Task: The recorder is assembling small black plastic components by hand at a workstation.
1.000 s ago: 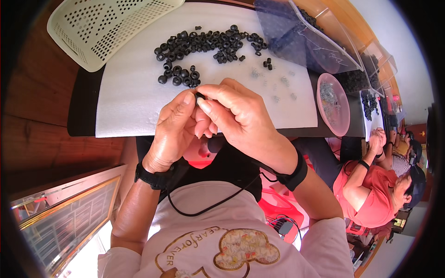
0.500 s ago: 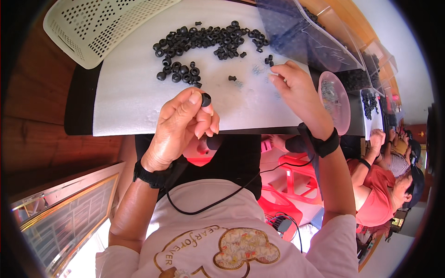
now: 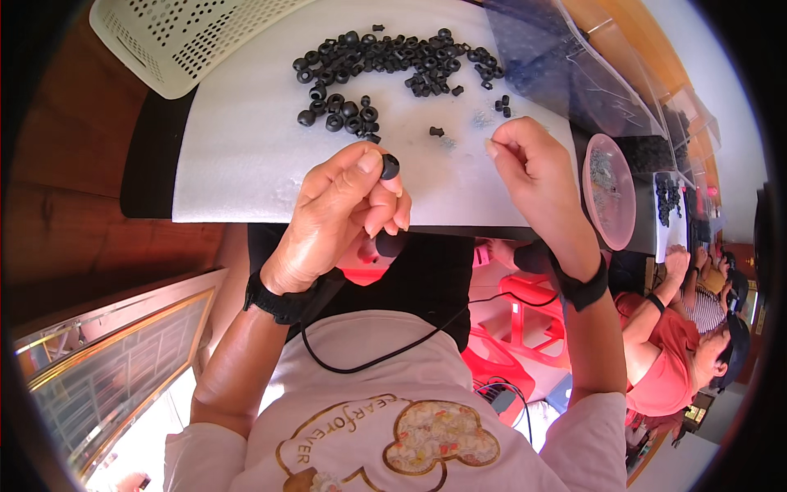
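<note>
Between thumb and fingertips my left hand (image 3: 332,205) grips a small round black part (image 3: 391,167), held up above the near edge of a white sheet (image 3: 238,156) on the table. My right hand (image 3: 537,168) is closed in a pinch to the right; whatever is in its fingertips is too small to make out. Past the hands lies a pile of small black parts (image 3: 393,57), with larger hollow round ones (image 3: 334,122) at its near left. A lone black piece (image 3: 437,131) and tiny silvery bits (image 3: 482,120) lie nearer the right hand.
A pink bowl (image 3: 630,197) with small silvery bits stands at the right. Clear plastic bins (image 3: 566,49) with black parts are at the far right, and a cream perforated basket (image 3: 168,82) at the far left. A co-worker in a red shirt (image 3: 664,361) sits to the right.
My right hand has drawn nearer and its fingertips have come together, away from the small black parts. The left hand still holds the round part. The whole view has shifted slightly.
</note>
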A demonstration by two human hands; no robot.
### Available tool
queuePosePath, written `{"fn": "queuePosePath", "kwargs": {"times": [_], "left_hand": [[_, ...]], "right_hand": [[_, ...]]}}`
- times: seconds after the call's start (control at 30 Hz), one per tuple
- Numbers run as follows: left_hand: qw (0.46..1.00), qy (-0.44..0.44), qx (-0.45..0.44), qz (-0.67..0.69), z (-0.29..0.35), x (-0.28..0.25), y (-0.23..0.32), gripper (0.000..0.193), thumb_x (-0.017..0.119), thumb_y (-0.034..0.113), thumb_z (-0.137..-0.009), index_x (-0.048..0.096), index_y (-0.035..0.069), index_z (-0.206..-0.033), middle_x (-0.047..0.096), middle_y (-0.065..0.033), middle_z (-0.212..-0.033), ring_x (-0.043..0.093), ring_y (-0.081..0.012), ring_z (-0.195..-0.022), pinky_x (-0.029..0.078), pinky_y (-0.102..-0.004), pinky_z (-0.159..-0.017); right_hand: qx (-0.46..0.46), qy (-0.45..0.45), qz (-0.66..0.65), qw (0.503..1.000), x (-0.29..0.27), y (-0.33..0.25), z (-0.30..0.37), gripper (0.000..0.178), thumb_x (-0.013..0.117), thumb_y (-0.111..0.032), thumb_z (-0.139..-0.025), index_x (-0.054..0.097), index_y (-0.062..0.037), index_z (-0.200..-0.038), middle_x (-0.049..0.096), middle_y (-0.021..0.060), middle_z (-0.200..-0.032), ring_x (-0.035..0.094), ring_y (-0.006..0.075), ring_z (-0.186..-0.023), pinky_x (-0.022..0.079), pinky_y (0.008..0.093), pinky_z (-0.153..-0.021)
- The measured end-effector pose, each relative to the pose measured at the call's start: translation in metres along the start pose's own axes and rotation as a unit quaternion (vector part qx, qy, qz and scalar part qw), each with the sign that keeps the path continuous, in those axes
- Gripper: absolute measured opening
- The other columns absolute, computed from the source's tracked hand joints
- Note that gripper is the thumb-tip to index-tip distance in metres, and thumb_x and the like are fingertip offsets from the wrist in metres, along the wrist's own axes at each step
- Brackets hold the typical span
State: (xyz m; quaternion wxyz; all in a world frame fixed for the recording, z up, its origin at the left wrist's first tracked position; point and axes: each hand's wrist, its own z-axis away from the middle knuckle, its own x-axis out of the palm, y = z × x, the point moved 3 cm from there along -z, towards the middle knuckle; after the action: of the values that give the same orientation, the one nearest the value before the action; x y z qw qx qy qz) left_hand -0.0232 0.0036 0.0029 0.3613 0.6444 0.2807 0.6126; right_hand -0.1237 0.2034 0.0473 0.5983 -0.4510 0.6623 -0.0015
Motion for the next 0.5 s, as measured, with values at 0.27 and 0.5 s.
{"fn": "queuePosePath", "kwargs": {"times": [0.27,0.5], "left_hand": [[1.000,0.006,-0.018,-0.022,0.004,0.001,-0.001,0.039,0.045,0.040,-0.099,0.053,0.002,-0.092,0.042,-0.0019,-0.061,0.054,-0.0159,-0.072,0.042,-0.0258,-0.065],[1.000,0.007,-0.007,-0.025,0.004,0.000,-0.002,0.042,0.045,0.043,-0.098,0.054,0.003,-0.093,0.043,-0.0019,-0.061,0.055,-0.0151,-0.072,0.042,-0.0251,-0.065]], "right_hand": [[0.076,-0.073,-0.346,0.932,0.022,-0.067,-0.015,0.010,0.061,-0.005,-0.089,0.057,0.0026,-0.087,0.057,-0.0009,-0.076,0.049,0.0030,-0.065,0.041,0.0197,-0.056],[0.065,-0.112,-0.437,0.890,0.042,-0.073,-0.007,0.005,0.054,-0.001,-0.091,0.055,0.0040,-0.092,0.060,0.0059,-0.076,0.060,0.0093,-0.059,0.046,0.0235,-0.051]]}}
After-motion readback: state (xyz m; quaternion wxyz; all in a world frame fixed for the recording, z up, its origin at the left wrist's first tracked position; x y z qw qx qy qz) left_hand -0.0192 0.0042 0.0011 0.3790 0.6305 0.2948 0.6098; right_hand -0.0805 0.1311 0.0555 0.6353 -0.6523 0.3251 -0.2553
